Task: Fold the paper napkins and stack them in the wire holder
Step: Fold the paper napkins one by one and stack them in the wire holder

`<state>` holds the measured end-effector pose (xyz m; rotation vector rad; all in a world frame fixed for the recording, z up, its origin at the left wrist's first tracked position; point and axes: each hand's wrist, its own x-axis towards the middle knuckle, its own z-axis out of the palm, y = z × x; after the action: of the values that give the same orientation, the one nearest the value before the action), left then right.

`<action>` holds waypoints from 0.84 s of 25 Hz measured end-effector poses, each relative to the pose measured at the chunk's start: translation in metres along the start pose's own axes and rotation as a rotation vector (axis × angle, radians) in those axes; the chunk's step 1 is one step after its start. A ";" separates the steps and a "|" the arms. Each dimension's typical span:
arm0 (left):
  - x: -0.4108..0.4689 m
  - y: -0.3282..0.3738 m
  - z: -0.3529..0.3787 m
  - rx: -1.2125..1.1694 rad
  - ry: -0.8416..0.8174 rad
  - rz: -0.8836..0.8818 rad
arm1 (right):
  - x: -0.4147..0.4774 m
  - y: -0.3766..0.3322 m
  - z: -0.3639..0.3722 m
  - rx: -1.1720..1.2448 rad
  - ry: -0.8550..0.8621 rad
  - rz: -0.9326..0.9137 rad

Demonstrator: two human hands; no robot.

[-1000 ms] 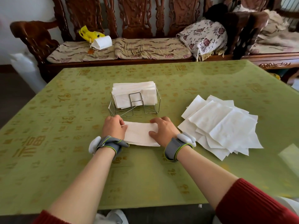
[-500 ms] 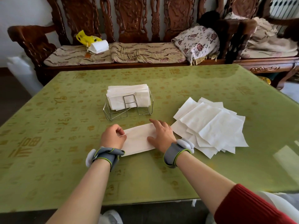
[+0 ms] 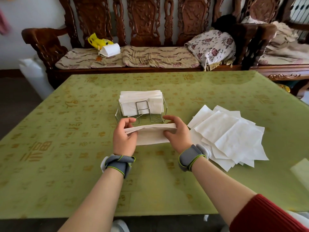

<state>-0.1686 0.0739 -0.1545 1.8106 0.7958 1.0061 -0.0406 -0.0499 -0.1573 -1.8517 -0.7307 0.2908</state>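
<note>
You've got the folded napkin (image 3: 150, 135) between both hands in the centre of the frame, just in front of the wire holder (image 3: 142, 101). Your left hand (image 3: 124, 137) has its grip clamped on the napkin's left end, thumb on the near side and fingers curled over the top. Your right hand (image 3: 178, 134) grips the right end the same way, with its fingers hooked over the upper edge. The napkin runs as a long strip from one hand to the other, top edge up. Whether its lower edge touches the desk (image 3: 66, 164) you can't tell from here.

The holder stands just above your hands in the frame, and a stack of folded napkins (image 3: 142, 97) sits upright in it, behind the front wire loop. At centre right, the pile of unfolded napkins (image 3: 230, 136) lies fanned out flat on the green desk, and its near corner tucks in behind your right wrist.

There's a grey wristband on each wrist, the left wristband (image 3: 119, 163) and the right wristband (image 3: 190, 157), and a red sleeve (image 3: 267, 215) at lower right.

Across the top of the frame runs the carved wooden bench (image 3: 147, 22). A yellow bag (image 3: 97, 41) lies on its seat at upper left and a floral cushion (image 3: 212, 46) at upper right.
</note>
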 end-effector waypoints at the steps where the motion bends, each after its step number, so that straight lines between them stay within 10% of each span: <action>1: 0.001 -0.003 -0.001 0.023 0.002 -0.023 | -0.002 0.001 0.002 0.047 0.014 -0.009; 5: 0.000 -0.017 0.001 0.181 -0.077 -0.137 | -0.003 0.011 0.010 0.069 0.010 0.009; 15: 0.109 0.046 -0.008 0.499 0.047 0.198 | 0.096 -0.061 0.006 0.231 0.159 -0.151; 21: 0.134 0.026 0.000 0.491 -0.064 0.043 | 0.122 -0.041 0.012 -0.160 0.101 -0.087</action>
<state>-0.1038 0.1755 -0.0897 2.2699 1.0324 0.8193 0.0345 0.0436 -0.1081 -1.9633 -0.7808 0.0832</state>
